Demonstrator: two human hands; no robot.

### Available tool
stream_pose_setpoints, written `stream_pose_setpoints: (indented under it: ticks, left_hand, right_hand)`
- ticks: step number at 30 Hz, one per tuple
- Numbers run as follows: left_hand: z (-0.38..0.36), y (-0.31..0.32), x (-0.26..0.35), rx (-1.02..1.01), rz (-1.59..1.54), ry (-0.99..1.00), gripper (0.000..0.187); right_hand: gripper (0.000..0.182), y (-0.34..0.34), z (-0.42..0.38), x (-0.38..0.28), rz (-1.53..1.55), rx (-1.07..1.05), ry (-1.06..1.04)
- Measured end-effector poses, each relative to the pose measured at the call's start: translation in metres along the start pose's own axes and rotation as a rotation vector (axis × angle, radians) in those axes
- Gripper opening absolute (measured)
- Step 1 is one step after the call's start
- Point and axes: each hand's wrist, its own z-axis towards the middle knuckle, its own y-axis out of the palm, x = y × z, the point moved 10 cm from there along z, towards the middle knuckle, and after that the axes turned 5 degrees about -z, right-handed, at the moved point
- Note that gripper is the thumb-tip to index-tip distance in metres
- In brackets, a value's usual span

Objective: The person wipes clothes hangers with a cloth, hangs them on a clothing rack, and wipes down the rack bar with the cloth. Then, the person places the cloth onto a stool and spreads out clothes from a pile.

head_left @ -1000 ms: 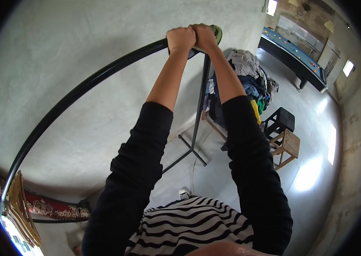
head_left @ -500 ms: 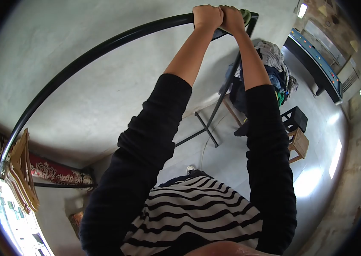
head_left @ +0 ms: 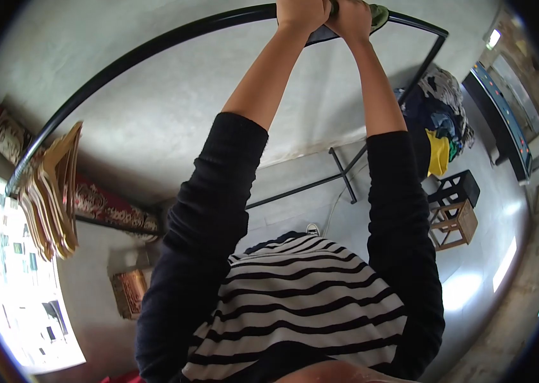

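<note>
High in the view, a black metal clothes rail [head_left: 174,39] curves across. My left hand [head_left: 303,14] is closed around it, its top cut off by the frame edge. Right beside it my right hand [head_left: 351,20] is closed too, the two touching or nearly so. A green cloth [head_left: 380,17] is wrapped over the rail under my hands; it sticks out past my right hand, and a greyish part shows below. How far the cloth reaches under my left fingers is hidden. Wooden hangers [head_left: 49,198] hang bunched at the rail's left end.
The rail's stand leg [head_left: 346,175] and crossbar reach the floor ahead. To the right are a heap of clothes [head_left: 445,108], a black stool [head_left: 464,186], a wooden stool [head_left: 454,223] and a pool table [head_left: 499,118]. A framed picture [head_left: 130,292] is at lower left.
Both hands have moved left along the rail with the cloth, away from its right corner. My view has shifted, so more of the hangers and clothes heap shows.
</note>
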Motion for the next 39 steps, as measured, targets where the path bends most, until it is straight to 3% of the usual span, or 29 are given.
stream_pose_setpoints:
  ticks: [3,4,5,7,8,10,12,13,15,16,18,23,24,26,27,30,33,37,39]
  left_hand:
    - [-0.037,-0.058,-0.030,0.089,0.289,-0.115,0.030]
    - [-0.043,-0.060,-0.052,0.085,0.317,-0.141,0.030]
    - [-0.047,-0.055,-0.071,0.033,0.194,-0.132,0.030]
    - [-0.066,-0.063,-0.096,-0.023,0.090,-0.153,0.030]
    - [-0.078,-0.087,-0.097,0.037,0.251,-0.136,0.032]
    - [-0.092,-0.114,-0.120,0.095,0.449,-0.140,0.034]
    - [-0.109,-0.119,-0.171,0.032,0.105,-0.241,0.039]
    - [-0.118,-0.127,-0.187,0.035,0.135,-0.266,0.039]
    - [-0.137,-0.149,-0.207,0.107,0.106,-0.298,0.041]
    - [-0.146,-0.159,-0.214,0.109,0.128,-0.316,0.041]
    - [-0.161,-0.186,-0.213,0.216,0.366,-0.233,0.041]
    - [-0.199,-0.196,-0.312,0.061,0.289,-0.434,0.041]
    - [-0.209,-0.201,-0.328,0.078,0.344,-0.413,0.036]
    - [-0.235,-0.216,-0.341,0.036,0.584,-0.174,0.028]
    - [-0.247,-0.219,-0.355,-0.010,0.676,-0.140,0.015]
    - [-0.279,-0.247,-0.379,0.099,0.709,0.028,0.015]
    - [-0.299,-0.253,-0.432,-0.013,0.749,-0.001,0.020]
    - [-0.314,-0.270,-0.459,-0.069,0.789,-0.056,0.015]
    - [-0.311,-0.275,-0.470,-0.099,0.656,-0.186,0.030]
  right_hand:
    - [0.015,0.002,0.011,-0.053,0.025,0.012,-0.019]
    - [0.015,-0.026,0.009,-0.067,0.685,0.241,-0.073]
    - [0.015,-0.027,0.012,-0.086,0.719,0.237,-0.086]
    - [0.012,-0.005,0.019,-0.125,-0.012,-0.034,-0.010]
    - [0.012,-0.003,0.018,-0.142,0.020,-0.034,-0.027]
    - [0.030,0.003,0.020,-0.177,0.021,0.020,-0.070]
    - [0.032,0.008,0.023,-0.210,0.046,0.106,-0.120]
    - [0.035,0.004,0.025,-0.227,0.034,0.183,-0.147]
    - [0.033,0.001,0.029,-0.263,0.107,0.184,-0.152]
    - [0.023,0.008,0.031,-0.277,0.113,0.163,-0.121]
    - [0.016,0.018,0.035,-0.306,0.116,0.115,-0.086]
    - [0.013,0.024,0.046,-0.383,0.174,0.018,-0.108]
    - [0.012,0.027,0.050,-0.400,0.203,-0.032,-0.128]
    - [0.011,0.031,0.054,-0.433,0.238,-0.080,-0.160]
    - [0.008,0.036,0.057,-0.451,0.253,-0.133,-0.179]
    - [0.002,0.043,0.064,-0.504,0.308,-0.213,-0.232]
    - [0.005,0.050,0.070,-0.550,0.366,-0.295,-0.278]
    - [0.005,0.041,0.076,-0.580,0.444,-0.225,-0.277]
    - [0.004,0.041,0.078,-0.591,0.445,-0.268,-0.311]
